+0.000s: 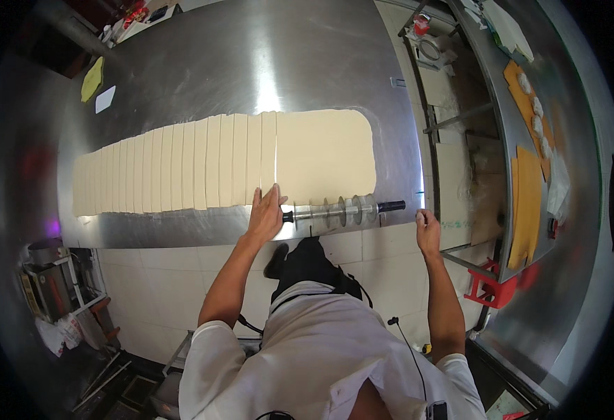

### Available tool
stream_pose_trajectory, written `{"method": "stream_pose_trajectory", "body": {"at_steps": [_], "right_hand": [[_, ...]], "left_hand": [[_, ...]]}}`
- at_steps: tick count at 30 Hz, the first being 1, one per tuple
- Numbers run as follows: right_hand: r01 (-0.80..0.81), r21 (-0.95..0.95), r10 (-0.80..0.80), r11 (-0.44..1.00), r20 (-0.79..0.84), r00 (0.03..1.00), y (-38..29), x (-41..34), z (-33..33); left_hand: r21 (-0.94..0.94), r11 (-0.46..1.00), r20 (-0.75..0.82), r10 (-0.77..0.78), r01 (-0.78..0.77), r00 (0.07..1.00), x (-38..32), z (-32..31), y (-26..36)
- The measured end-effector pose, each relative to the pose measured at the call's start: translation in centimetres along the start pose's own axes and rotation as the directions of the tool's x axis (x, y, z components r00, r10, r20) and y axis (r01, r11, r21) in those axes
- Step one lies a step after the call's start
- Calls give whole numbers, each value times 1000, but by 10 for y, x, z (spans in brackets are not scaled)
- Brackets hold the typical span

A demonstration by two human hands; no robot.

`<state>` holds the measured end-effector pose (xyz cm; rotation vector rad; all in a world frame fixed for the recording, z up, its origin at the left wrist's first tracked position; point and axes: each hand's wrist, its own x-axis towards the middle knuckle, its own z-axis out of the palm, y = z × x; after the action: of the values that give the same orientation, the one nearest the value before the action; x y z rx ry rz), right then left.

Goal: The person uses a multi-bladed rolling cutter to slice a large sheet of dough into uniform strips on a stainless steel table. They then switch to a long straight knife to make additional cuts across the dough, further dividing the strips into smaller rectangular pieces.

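A long sheet of rolled dough [325,152] lies across the steel table [317,63]. Its left part is cut crosswise into many narrow dough strips [181,163]; the right part is one uncut piece. My left hand [266,214] rests at the near edge of the dough, fingers extended, at the bottom of a slightly parted cut. Beside it a multi-wheel rolling dough cutter [333,211] lies along the near table edge, its left black handle close to my palm. My right hand [428,231] is at the table's near right corner with fingers curled; whether it pinches anything is unclear.
Upper left on the table are a yellow cloth [92,79] and a white scraper [105,100]. To the right, across a gap, a steel counter [574,205] holds orange boards [524,205] and whitish lumps [536,107]. A red stool [493,289] stands under its near end.
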<state>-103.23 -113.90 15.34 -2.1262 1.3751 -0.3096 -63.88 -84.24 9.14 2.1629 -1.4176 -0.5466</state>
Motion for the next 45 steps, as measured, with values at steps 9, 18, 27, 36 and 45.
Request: {"method": "stream_pose_trajectory", "body": {"at_steps": [9,18,27,36,45], "right_hand": [[-77,-26,76,997,-34,996,66,-42,-33],[-257,46,260,965,-92,961,140,-100,-68],[-343,111,357,933,-156,921,171,-159,-77],[-387,147,410,910,-193,892,171,-179,-78],[-435,197,472,879,-224,853,173,-195,-76]], "left_hand": [[-58,998,208,2,11,978,43,-21,37],[-118,992,219,77,-53,973,74,-16,60],[-27,999,362,29,-21,932,95,1,72],[-46,998,478,58,-41,877,127,11,99],[-27,973,420,219,-229,881,148,22,121]]}}
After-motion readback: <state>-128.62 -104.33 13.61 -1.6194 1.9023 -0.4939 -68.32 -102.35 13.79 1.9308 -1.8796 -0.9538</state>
